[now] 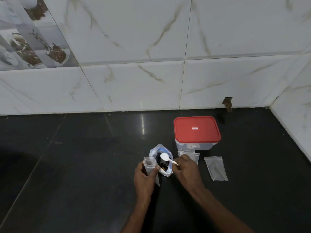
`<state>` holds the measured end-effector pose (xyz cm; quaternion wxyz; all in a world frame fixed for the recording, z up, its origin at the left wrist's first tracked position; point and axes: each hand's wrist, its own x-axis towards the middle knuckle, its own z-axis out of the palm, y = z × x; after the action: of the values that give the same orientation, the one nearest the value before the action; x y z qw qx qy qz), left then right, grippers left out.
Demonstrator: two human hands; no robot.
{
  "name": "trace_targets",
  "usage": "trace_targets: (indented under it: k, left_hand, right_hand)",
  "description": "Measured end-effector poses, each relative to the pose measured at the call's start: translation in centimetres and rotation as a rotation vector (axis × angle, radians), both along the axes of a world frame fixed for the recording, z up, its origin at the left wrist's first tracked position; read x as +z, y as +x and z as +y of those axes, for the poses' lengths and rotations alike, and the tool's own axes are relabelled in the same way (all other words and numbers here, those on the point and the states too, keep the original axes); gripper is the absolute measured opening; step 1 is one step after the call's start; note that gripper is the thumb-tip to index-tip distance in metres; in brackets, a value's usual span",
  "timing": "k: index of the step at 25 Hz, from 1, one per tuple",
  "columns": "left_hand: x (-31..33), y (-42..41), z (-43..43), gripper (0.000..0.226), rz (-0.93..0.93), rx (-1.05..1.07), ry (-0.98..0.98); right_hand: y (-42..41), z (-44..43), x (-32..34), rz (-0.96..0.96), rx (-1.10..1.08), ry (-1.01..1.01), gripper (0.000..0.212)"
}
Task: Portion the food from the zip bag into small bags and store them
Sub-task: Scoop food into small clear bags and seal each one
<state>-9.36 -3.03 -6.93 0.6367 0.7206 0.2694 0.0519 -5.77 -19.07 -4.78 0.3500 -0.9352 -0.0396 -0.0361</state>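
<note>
Two hands at work over the dark counter (84, 165), as I read it from the head view. Left hand (145, 176) is closed around a small clear bag (149, 163), held upright with its mouth open at the top. Right hand (186, 167) pinches the handle of a white plastic spoon (165, 158); the bowl of the spoon sits over the open zip bag (159, 152), which stands on the counter between the two hands with dark food visible inside. I can't make out whether the spoon carries anything.

Just behind the right hand, another small empty bag (193, 156) lies flat, partly hidden by the knuckles. A third empty bag (216, 168) lies flat further right, apart from the others. A clear container with a red lid (196, 129) sits closed behind them, near the marbled tile wall (151, 47); the half-hidden bag touches its front edge
</note>
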Motion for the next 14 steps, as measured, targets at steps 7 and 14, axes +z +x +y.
trace_targets:
  k: [7,14]
  left_hand:
    - [-0.2,-0.6,-1.0,0.023,0.001,-0.026,-0.353]
    - [-0.2,0.1,-2.0,0.027,-0.06,-0.126,-0.285]
  right_hand:
    - [0.4,1.5,-0.2,0.105,0.15,-0.283,0.029]
    - [1.0,1.5,0.3,0.208,-0.031,-0.086,0.02]
